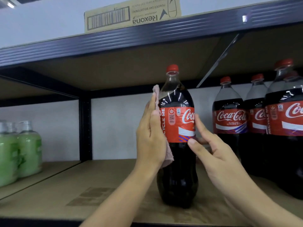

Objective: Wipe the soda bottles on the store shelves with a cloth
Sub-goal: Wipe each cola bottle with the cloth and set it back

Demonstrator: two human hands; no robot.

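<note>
A large cola bottle [177, 122] with a red cap and red label stands upright on the cardboard-lined shelf [105, 182] in front of me. My left hand [150, 133] presses a pinkish cloth [156, 95] flat against the bottle's left side, fingers straight; the cloth shows above and below the hand. My right hand [213, 148] touches the bottle's right side at the label's lower edge with its thumb and fingertips, fingers mostly extended.
Three more cola bottles [229, 122] stand close together at the right. Green liquid bottles [28, 148] sit on the neighbouring shelf at left, past a dark upright post [85, 126]. A dark shelf beam [147, 36] overhead carries a cardboard box [131, 14].
</note>
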